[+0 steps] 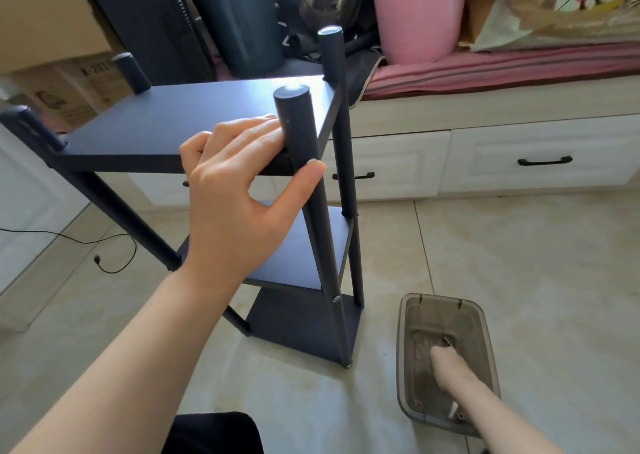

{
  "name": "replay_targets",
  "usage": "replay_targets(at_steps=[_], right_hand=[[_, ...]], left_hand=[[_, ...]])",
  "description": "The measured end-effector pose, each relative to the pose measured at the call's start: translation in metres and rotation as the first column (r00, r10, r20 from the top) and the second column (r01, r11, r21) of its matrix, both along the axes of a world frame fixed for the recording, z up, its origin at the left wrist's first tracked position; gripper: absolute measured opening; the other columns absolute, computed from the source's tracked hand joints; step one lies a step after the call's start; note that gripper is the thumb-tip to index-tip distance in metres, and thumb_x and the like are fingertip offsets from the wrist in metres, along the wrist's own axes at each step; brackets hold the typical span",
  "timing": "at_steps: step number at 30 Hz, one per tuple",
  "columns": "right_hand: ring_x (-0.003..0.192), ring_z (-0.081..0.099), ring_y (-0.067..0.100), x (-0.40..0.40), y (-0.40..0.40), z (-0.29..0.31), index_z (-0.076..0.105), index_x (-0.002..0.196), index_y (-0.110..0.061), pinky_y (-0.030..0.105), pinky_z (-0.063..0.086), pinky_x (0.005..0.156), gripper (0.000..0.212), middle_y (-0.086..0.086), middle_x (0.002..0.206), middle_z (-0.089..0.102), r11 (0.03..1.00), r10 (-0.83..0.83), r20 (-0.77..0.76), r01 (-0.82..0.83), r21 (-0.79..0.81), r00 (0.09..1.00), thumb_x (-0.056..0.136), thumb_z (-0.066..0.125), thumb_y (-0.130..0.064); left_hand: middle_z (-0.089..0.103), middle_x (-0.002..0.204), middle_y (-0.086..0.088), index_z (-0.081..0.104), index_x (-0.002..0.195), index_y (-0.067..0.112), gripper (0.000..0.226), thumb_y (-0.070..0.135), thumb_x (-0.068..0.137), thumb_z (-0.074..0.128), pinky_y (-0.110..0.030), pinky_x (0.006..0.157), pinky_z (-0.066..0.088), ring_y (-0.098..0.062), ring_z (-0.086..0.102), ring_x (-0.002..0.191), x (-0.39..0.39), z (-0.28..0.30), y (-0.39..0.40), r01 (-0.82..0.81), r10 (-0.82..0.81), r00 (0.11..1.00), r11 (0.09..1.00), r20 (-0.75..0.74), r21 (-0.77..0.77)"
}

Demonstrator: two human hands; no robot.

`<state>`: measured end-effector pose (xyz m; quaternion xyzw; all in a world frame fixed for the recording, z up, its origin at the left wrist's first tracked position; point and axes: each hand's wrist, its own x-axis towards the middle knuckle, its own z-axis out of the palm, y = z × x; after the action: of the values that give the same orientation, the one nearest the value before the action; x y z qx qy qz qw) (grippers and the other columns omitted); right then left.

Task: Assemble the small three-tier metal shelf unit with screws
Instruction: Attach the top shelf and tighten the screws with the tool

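1. The dark three-tier shelf unit point(207, 121) is seen standing upright on the tiled floor point(519, 263), in front of a white drawer cabinet point(519, 155).
2. The near right post point(304, 148) of the unit is held by the left hand point(239, 176): the fingers point(263, 131) are laid on the top board beside the post, and the thumb point(308, 173) is pressed against the front of the post, so this grip is partly closed around it.
3. A silver screw head point(335, 299) is visible low on the same post.
4. A grey translucent plastic box point(408, 315) is placed on the floor, just beside the right of the unit.
5. The right hand point(446, 363) is put down inside this box, near thin metal parts point(448, 341).
6. The state of the right grip cannot be told, because its fingers are hidden.
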<state>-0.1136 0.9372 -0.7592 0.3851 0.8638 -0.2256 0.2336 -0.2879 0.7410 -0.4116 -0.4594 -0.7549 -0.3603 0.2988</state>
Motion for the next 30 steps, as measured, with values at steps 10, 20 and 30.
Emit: replay_targets(at_steps=[10,20,30], right_hand=[[0.080,0.071,0.020,-0.050,-0.014,0.145,0.057,0.095,-0.009,0.035,0.059,0.079,0.006,0.012,0.090,0.071,0.798,-0.603,-0.679,0.315,-0.515,0.418,0.100,0.054,-0.010],[0.081,0.071,0.004,-0.099,-0.108,0.240,0.044,0.106,-0.016,0.032,0.053,0.075,0.013,0.002,0.083,0.077,0.706,-0.663,-0.689,-0.062,-0.705,0.292,0.107,0.037,-0.028],[0.059,0.066,0.008,-0.134,-0.123,0.265,0.042,0.106,-0.009,0.017,0.045,0.051,0.014,0.009,0.073,0.069,0.752,-0.609,-0.738,-0.085,-0.654,0.291,0.106,0.037,-0.023]], left_hand=[[0.072,0.119,0.002,0.074,0.116,0.014,0.044,0.048,0.092,0.059,-0.034,0.100,0.028,-0.018,0.061,0.119,0.001,0.000,-0.002,-0.021,0.021,1.000,1.000,0.021,-0.009],[0.072,0.121,0.004,0.074,0.119,0.019,0.048,0.052,0.092,0.053,-0.036,0.100,0.033,-0.017,0.062,0.121,0.005,0.003,-0.007,-0.102,0.101,0.995,0.994,-0.020,-0.037],[0.071,0.122,0.010,0.072,0.121,0.026,0.043,0.053,0.093,0.055,-0.027,0.095,0.027,-0.015,0.059,0.126,-0.024,0.028,-0.031,-0.157,0.162,0.985,0.985,0.066,-0.069]])
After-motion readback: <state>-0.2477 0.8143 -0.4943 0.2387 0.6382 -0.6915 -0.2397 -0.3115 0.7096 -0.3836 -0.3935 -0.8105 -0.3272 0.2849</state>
